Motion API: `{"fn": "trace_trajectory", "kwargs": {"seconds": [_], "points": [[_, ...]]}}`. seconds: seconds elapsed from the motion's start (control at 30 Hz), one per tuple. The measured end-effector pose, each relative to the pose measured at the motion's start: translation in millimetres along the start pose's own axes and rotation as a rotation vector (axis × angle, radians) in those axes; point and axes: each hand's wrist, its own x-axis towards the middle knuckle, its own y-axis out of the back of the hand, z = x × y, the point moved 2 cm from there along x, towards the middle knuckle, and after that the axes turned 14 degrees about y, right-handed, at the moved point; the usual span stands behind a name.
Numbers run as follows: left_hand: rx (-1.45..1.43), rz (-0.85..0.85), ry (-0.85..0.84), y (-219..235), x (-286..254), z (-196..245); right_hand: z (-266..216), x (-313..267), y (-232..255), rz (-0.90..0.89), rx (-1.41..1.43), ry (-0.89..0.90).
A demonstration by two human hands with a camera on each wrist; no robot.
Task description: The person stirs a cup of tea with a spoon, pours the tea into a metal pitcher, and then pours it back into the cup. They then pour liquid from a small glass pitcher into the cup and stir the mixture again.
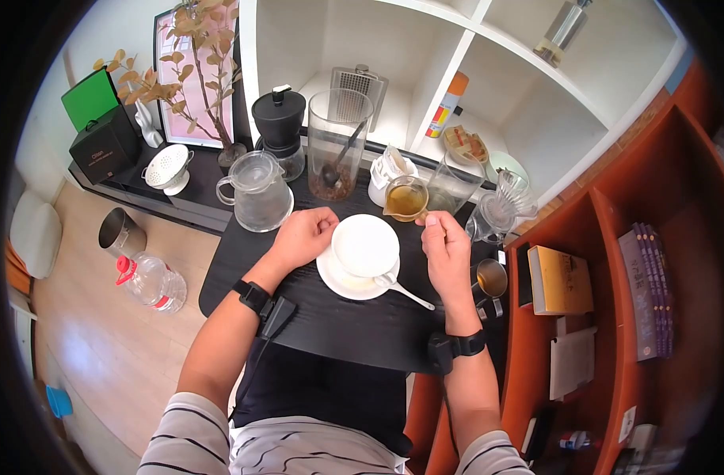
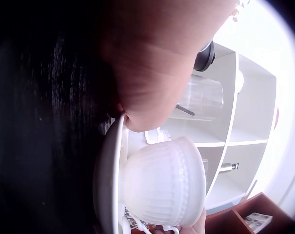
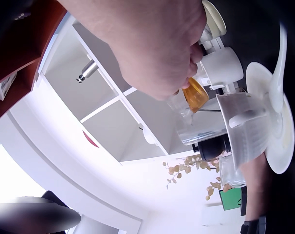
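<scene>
My right hand [image 1: 447, 252] grips the handle of a small glass pitcher [image 1: 407, 198] with amber liquid in it, raised beyond the cup's right side. In the right wrist view the pitcher [image 3: 195, 95] shows as an amber wedge past my fingers. A white ribbed cup [image 2: 162, 183] stands upright on a white saucer [image 1: 338, 283]. On the saucer's right lies a white spoon [image 1: 413, 296], its handle sticking out past the rim. My left hand [image 1: 305, 233] pinches the saucer's left rim between thumb and fingers; the fingertips are partly hidden.
Behind the cup stand a lidded glass jug [image 1: 259, 194], a coffee grinder [image 1: 280, 127], a tall glass cylinder [image 1: 340, 150] with a dark spoon, and a drip bag on a white cup [image 1: 390, 176]. A glass dripper [image 1: 501, 210] and metal cup [image 1: 491, 279] are at right.
</scene>
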Motion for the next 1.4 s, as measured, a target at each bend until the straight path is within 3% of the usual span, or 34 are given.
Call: {"fn": "trace_trajectory", "kwargs": {"seconds": [1.4], "points": [[-0.022, -0.021, 0.005, 1.2, -1.0, 1.7, -20.0, -1.8, -3.7, -0.021, -0.222, 0.192]]}}
